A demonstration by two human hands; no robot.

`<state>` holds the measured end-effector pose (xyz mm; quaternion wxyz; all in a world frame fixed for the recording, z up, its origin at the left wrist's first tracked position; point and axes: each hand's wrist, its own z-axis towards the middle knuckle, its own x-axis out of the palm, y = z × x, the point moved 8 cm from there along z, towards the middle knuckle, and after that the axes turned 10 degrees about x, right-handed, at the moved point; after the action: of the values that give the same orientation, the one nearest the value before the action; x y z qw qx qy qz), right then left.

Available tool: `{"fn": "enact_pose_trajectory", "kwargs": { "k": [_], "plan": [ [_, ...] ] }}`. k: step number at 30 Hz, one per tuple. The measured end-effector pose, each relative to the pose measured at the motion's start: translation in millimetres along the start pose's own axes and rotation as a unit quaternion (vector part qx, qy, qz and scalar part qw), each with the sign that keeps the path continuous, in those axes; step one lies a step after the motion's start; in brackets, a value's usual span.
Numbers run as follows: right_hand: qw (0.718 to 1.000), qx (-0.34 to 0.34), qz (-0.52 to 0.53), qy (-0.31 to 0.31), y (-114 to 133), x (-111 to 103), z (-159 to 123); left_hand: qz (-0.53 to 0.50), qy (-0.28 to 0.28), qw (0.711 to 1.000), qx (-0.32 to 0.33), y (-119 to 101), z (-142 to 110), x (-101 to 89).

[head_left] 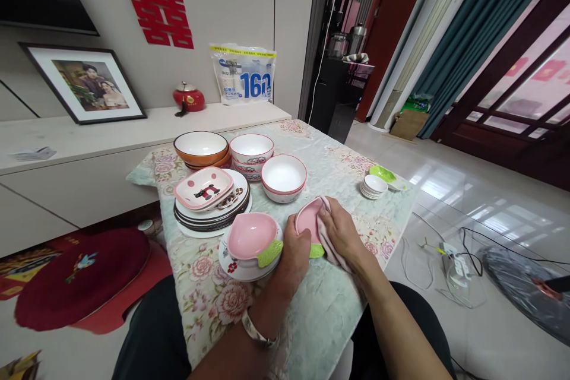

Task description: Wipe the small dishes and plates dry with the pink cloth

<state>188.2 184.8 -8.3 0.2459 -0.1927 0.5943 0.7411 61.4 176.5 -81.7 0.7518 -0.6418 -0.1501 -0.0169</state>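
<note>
The pink bowl (307,219), glossy and smooth with a bumpy green leaf at its lower edge, is tilted up between the 2 hands; whether it touches the table cannot be told. The left hand (297,247) is curled half closed around its rim at 8 o'clock, thumb on the inner wall. The right hand (339,224), at 3 o'clock, is bent partway closed over a soft, limp pink cloth (328,242) and presses it against the bowl's wall.

Reckoned from that bowl, a matching peach-shaped bowl (252,234) sits at 9 o'clock on round white plates (240,273). Between 9 and 10 o'clock, a rounded square dish (205,185) tops a stack of dark-rimmed plates (202,222). Orange-sided bowls (202,157) nest at 10 o'clock, and white bowls with thin red rims (284,177) stand at 11 o'clock. At 2 o'clock, small white saucers (374,187) are piled beside a leaf-shaped green dish (383,174). Everything rests on a wrinkled, rose-printed tablecloth (320,314).
</note>
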Motion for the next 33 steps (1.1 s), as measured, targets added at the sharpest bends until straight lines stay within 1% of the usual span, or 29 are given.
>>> {"fn": "enact_pose_trajectory", "kwargs": {
  "k": [2, 4, 6, 9, 11, 14, 16, 19, 22, 26, 30, 33],
  "plan": [
    [0.995, -0.053, -0.088, -0.004, 7.1, 3.7, -3.4, -0.006, 0.003, 1.000, -0.022, 4.8, -1.8, 1.3],
    [0.987, -0.086, -0.135, 0.007, 10.8, 6.2, -6.0, -0.002, 0.011, 0.999, -0.037, 5.5, -3.6, 2.7],
    [0.983, -0.096, -0.153, 0.016, 10.7, 4.3, -6.6, 0.007, 0.025, 0.998, -0.049, 3.8, -5.4, 4.2],
    [0.986, -0.078, -0.143, 0.029, 5.3, -3.2, -4.1, 0.023, 0.053, 0.996, -0.070, 0.7, -9.1, 7.4],
    [0.993, -0.053, -0.099, 0.041, -0.2, -7.7, -1.0, 0.032, 0.075, 0.993, -0.082, -0.5, -11.7, 10.2],
    [0.999, 0.004, 0.026, 0.028, -8.9, -13.8, 4.5, 0.054, 0.098, 0.991, -0.072, -3.7, -13.1, 12.4],
    [0.992, 0.050, 0.113, 0.009, -15.0, -14.6, 6.9, 0.074, 0.099, 0.991, -0.049, -7.6, -11.9, 11.6],
    [0.971, 0.111, 0.213, 0.004, -21.9, -8.9, 6.9, 0.092, 0.090, 0.992, -0.017, -12.4, -9.3, 9.8],
    [0.958, 0.141, 0.251, -0.003, -24.6, -4.0, 3.4, 0.094, 0.066, 0.993, -0.001, -12.8, -7.1, 6.2],
    [0.972, 0.118, 0.201, -0.021, -20.8, -1.8, -2.1, 0.090, 0.030, 0.995, 0.021, -10.2, -5.7, 0.8],
    [0.986, 0.104, 0.132, -0.015, -21.7, 0.9, -5.9, 0.113, 0.022, 0.993, 0.030, -10.4, -5.4, -1.1],
    [0.991, 0.107, 0.082, -0.008, -25.4, 0.3, -8.0, 0.139, 0.017, 0.989, 0.042, -17.6, -4.1, -2.2]
  ]
}}
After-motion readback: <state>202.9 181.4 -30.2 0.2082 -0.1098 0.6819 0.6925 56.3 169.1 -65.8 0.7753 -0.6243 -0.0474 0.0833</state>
